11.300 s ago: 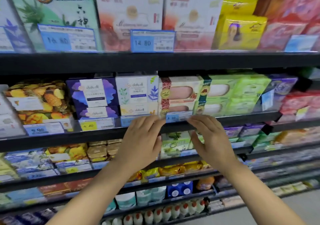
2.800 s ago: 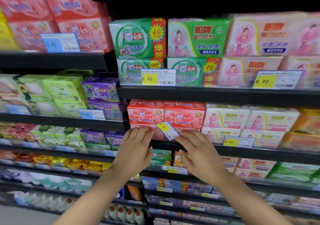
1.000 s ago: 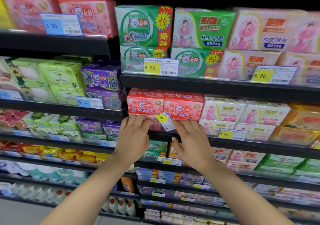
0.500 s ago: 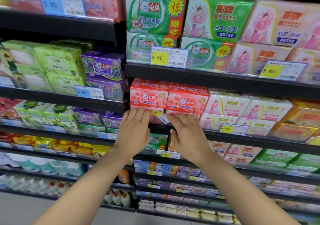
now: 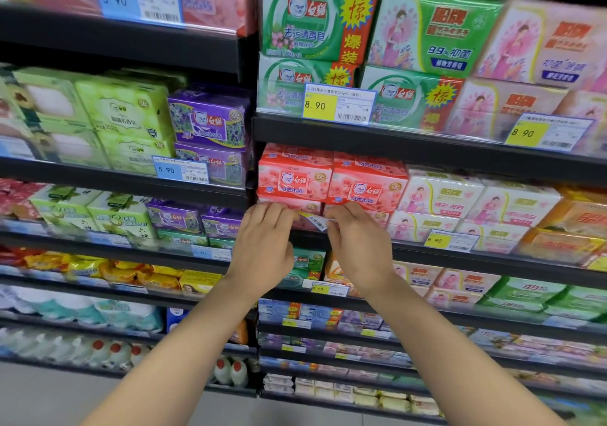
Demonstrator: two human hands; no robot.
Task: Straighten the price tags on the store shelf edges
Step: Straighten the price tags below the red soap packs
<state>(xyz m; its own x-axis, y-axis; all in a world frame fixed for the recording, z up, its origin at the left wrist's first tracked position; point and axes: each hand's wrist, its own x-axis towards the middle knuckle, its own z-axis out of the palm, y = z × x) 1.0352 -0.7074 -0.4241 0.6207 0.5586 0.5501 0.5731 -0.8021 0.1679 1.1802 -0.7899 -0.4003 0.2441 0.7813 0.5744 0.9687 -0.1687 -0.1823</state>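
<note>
I see green soap multipacks (image 5: 315, 21) stacked top shelf, centre. Pink soap packs (image 5: 542, 47) beside them, right. Red-pink soap boxes (image 5: 331, 182) on shelf below, white-and-pink boxes (image 5: 460, 202) to their right, orange packs (image 5: 578, 218) further right. Left bay: lime-green boxes (image 5: 121, 113), purple boxes (image 5: 210, 120) next to them. Low down, white bottles with red caps (image 5: 230, 371) on bottom shelf. Grey floor (image 5: 39, 399) below. Edges of my view blurred.

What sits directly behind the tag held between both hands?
Behind the tag, red soap packs stand stacked. The left hand and right hand cover the lower packs.
</note>
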